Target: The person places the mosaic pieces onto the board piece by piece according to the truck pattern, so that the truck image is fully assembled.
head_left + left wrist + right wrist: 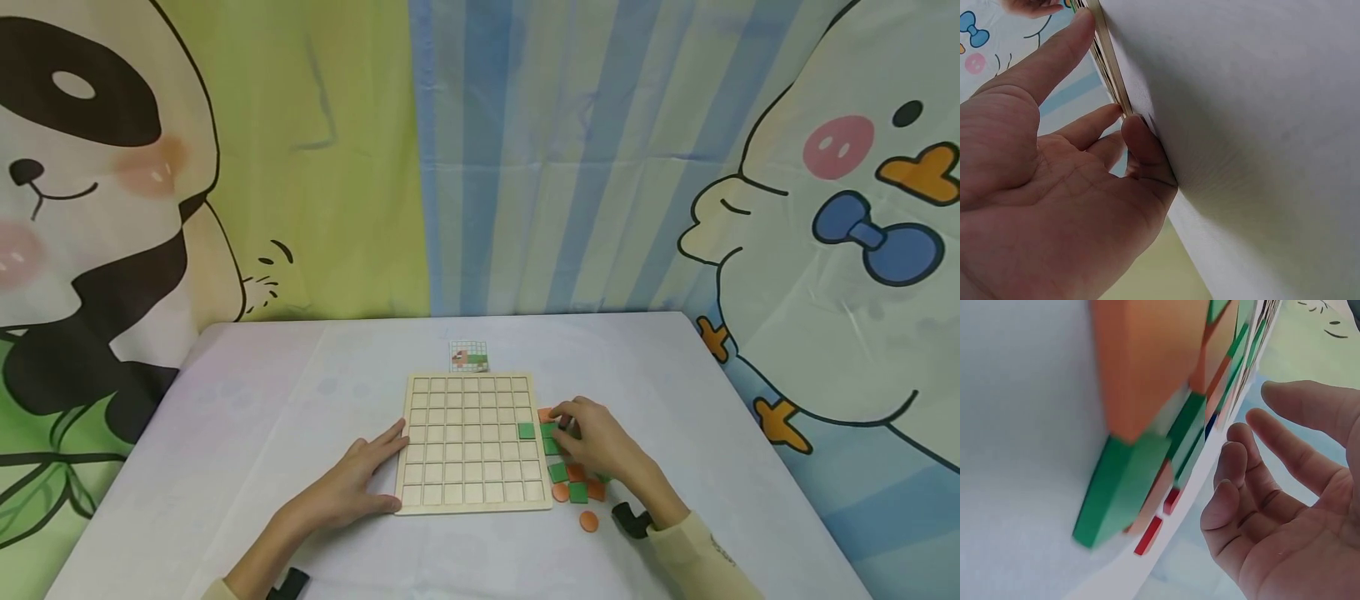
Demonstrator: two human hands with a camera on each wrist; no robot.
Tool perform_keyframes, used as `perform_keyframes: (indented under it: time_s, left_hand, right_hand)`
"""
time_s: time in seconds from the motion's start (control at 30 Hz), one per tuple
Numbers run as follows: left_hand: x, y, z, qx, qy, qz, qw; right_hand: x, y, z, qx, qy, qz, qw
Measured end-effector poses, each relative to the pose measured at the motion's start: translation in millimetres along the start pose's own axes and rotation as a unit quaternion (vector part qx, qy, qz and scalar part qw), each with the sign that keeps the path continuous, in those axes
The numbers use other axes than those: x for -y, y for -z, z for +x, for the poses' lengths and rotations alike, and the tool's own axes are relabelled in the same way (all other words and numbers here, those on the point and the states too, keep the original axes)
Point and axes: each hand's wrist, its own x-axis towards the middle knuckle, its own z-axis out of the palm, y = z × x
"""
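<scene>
Green and orange loose tiles (558, 472), beside the right edge of the gridded board (473, 450), look light, stiff and smooth, probably best pinched by opposite edges; right grip (597, 439) half-spread over them, apparently holding nothing, left grip (347, 483) spread against the board.

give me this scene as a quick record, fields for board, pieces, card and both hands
board: pale wooden grid board, flat on the table
on board: one green square, rightmost column
loose pieces: green squares and orange pieces, right of board
card: small printed card, beyond board's far edge
left hand: fingers touch board's left edge
right hand: over loose pieces; contact unclear
</scene>
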Motion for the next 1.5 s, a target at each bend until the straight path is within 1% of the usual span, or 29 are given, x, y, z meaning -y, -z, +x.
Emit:
perform_keyframes:
  time_s: [0.37, 0.57, 0.63, 0.93, 1.27, 1.5]
  left_hand:
    - [-0.1, 0.9, 0.3, -0.001, 0.004, 0.0, 1.0]
    - [-1.8, 0.8, 0.1, -0.001, 0.007, -0.004, 1.0]
    - [-1.9, 0.9, 0.1, -0.001, 0.01, -0.005, 0.9999]
    - [1.0, -0.6, 0.7, 0.0, 0.007, -0.003, 1.0]
    - [1.0, -0.5, 0.8, -0.001, 0.008, -0.003, 1.0]
    - [1.6, -0.9, 0.7, 0.0, 0.003, -0.002, 1.0]
  right_hand:
    - [-17, 9, -16.0, -0.011, -0.021, -0.013, 0.9996]
    - [-24, 14, -25.3, -0.02, -0.05, -0.019, 0.9984]
    - [-27, 15, -26.3, -0.021, -0.052, -0.019, 0.9982]
    - [-34, 12, -24.8, -0.017, -0.048, -0.014, 0.9986]
    - [-32, 11, -19.4, -0.003, -0.063, -0.021, 0.9978]
    - [-35, 11, -16.5, 0.002, -0.066, -0.018, 0.9976]
